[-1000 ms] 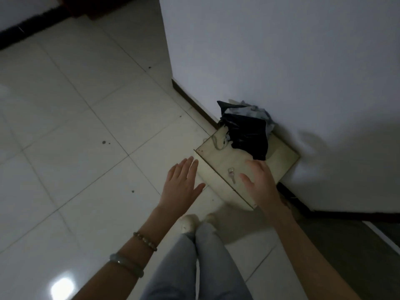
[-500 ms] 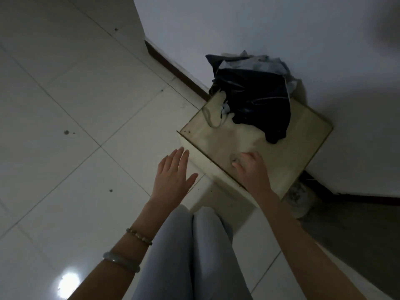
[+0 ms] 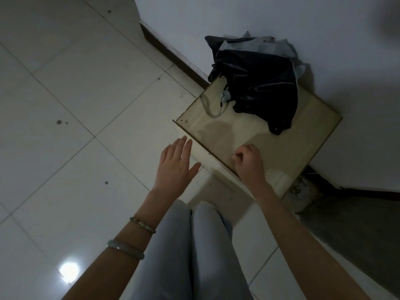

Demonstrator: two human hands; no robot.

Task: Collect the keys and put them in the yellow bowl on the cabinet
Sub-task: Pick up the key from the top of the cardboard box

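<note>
A low pale wooden stand [image 3: 307, 135] sits against the white wall. My right hand [image 3: 249, 163] rests on its near edge with the fingers curled around a small metal key [image 3: 234, 155], of which only a glint shows at the fingertips. My left hand [image 3: 175, 167] hovers flat over the floor just left of the stand, fingers apart, holding nothing. No yellow bowl or cabinet is in view.
A crumpled dark garment or bag [image 3: 259, 83] covers the back of the stand, with a grey cord [image 3: 207, 107] beside it. A dark skirting board [image 3: 173, 55] runs along the wall. A white tiled floor [image 3: 75, 105] spreads to the left. My legs in grey trousers [image 3: 194, 252] are below.
The view has moved closer to the stand. My right hand has come down over the key that lay bare on the stand and its fingers have curled shut on it. My left hand stays spread.
</note>
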